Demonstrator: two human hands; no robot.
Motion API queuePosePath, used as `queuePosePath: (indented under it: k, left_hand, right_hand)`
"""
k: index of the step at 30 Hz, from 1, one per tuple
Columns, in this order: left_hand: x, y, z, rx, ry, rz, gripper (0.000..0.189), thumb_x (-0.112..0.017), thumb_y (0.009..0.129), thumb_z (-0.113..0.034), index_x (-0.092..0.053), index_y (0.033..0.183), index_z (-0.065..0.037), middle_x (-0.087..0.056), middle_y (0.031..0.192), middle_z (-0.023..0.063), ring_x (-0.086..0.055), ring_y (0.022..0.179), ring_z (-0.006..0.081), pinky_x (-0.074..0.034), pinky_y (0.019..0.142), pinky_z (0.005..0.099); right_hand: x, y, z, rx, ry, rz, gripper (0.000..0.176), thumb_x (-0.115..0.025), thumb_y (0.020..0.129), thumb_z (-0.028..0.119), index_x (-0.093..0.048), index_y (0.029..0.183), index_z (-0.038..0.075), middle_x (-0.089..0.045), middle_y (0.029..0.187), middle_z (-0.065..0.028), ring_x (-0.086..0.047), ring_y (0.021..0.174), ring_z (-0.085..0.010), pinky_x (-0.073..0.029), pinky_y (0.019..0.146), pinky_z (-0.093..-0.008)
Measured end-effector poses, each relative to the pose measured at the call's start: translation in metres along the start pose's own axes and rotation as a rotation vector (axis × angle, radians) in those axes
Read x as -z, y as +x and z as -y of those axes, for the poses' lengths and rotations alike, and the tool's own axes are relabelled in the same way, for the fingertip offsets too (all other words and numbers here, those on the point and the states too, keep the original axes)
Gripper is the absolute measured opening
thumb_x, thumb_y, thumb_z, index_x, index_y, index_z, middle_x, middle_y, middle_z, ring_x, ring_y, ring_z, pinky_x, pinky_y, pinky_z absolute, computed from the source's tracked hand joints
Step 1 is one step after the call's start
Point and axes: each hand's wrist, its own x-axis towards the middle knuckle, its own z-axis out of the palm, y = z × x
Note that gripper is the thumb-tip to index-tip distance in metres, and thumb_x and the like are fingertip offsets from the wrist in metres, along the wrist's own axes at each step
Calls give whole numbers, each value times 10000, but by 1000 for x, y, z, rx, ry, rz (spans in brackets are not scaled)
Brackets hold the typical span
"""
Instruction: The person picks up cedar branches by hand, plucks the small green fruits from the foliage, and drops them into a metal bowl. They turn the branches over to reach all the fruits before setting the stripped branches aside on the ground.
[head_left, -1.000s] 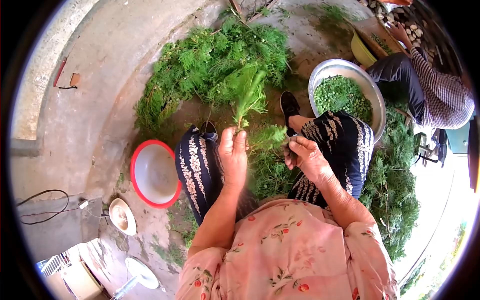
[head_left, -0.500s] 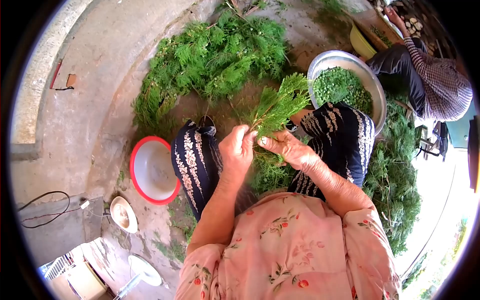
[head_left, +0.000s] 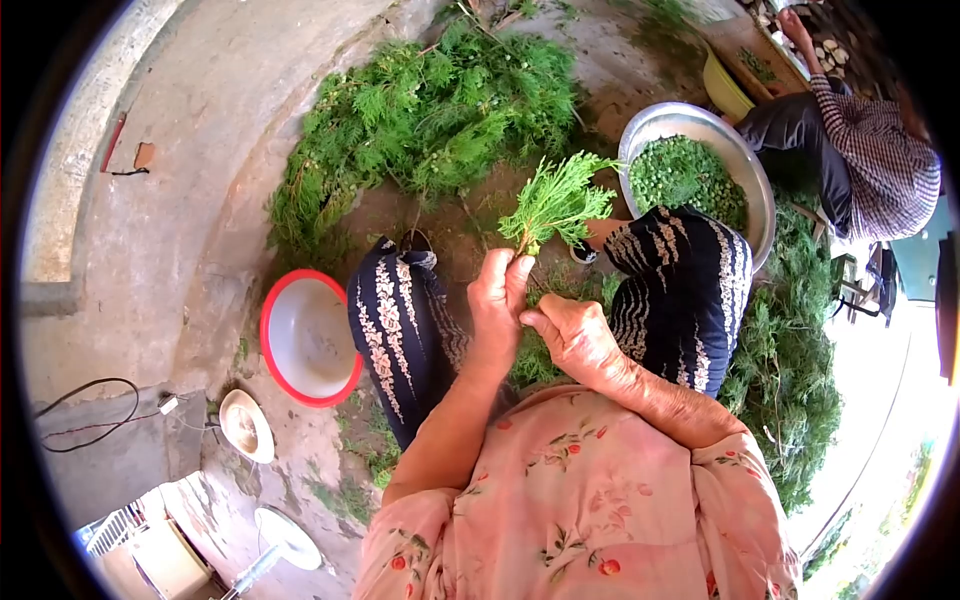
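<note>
A feathery green conifer sprig (head_left: 560,205) points up and away from me, its stem pinched in my left hand (head_left: 498,300). Just below and to the right, my right hand (head_left: 580,338) is closed with thumb against fingers; whatever it may grip is hidden. Between my knees, under the hands, lies more greenery (head_left: 535,360). A big metal basin (head_left: 765,215) beside my right knee holds small round green cones and bits of foliage. Beyond my feet spreads a heap of cut conifer branches (head_left: 430,120).
Left of my left knee stands a white basin with a red rim (head_left: 265,340). More branches (head_left: 785,380) lie along my right side. A co-worker (head_left: 870,160) sits at the upper right near a yellow bowl (head_left: 722,85). A straw hat (head_left: 247,425) and a fan (head_left: 290,540) are at the lower left.
My right hand has drawn back toward me, away from the foliage. My left hand has shifted slightly right, and the sprig now stands more upright.
</note>
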Motion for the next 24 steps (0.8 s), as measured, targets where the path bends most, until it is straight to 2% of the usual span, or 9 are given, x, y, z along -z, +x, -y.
queuePosePath:
  k: [2,3,4,6,10,18,20,22,24]
  left_hand:
    - [4,9,41,125,40,-77,156,-560,868,-134,-496,782,-20,-373,557,12,-324,504,92,-299,452,264]
    - [18,18,24,485,-297,-97,193,-545,876,-156,-494,736,-33,-370,562,-31,-324,507,61,-283,454,243]
    - [18,27,33,234,-175,-101,187,-546,876,-164,-517,736,-44,-411,590,-52,-344,525,40,-293,470,221]
    - [17,25,23,319,-307,-45,171,-557,871,-169,-535,751,-49,-423,602,-47,-339,528,41,-290,475,206]
    - [21,13,25,463,-533,-85,171,-588,855,-233,-566,801,-73,-490,665,-52,-405,517,35,-285,418,175]
    - [15,4,16,570,-611,70,174,-592,853,-252,-565,827,-83,-498,663,-53,-418,472,35,-286,376,172]
    - [13,0,17,565,-667,125,165,-589,856,-246,-568,834,-84,-496,657,-57,-417,469,33,-283,375,171]
    - [11,1,7,531,-674,165,161,-590,857,-244,-567,811,-91,-486,644,-65,-409,479,26,-274,382,175]
    - [9,1,6,534,-608,202,167,-596,854,-251,-565,793,-98,-470,632,-70,-402,484,23,-267,382,177]
  right_hand:
    - [7,-4,12,412,-103,166,241,-623,793,160,-466,633,73,-405,543,-85,-476,436,-237,-404,388,-342]
    - [8,-12,25,380,20,225,216,-622,789,159,-482,647,76,-419,556,-74,-463,432,-229,-408,392,-339]
    - [10,-18,34,342,140,272,190,-621,785,157,-499,662,79,-432,568,-62,-451,428,-221,-412,397,-335]
    - [4,-14,17,379,43,28,147,-571,842,178,-560,740,73,-412,516,-46,-409,410,-175,-402,409,-313]
    - [24,1,-16,-548,762,0,237,-477,923,247,-532,813,45,-492,599,-14,-435,457,-85,-347,413,-222]
    - [-8,28,-36,-424,846,-199,159,-583,865,173,-546,928,31,-550,703,-4,-463,593,-51,-393,521,-185]
    - [-19,32,-43,-375,894,-212,215,-655,811,128,-530,939,9,-578,857,-32,-501,768,-92,-445,683,-229]
    - [-34,35,-47,-207,943,-312,281,-695,778,129,-514,947,-4,-571,881,-46,-493,779,-108,-445,693,-252]
    - [-34,34,-50,-288,902,-283,312,-713,755,107,-502,955,-7,-567,882,-55,-482,795,-107,-446,703,-252]
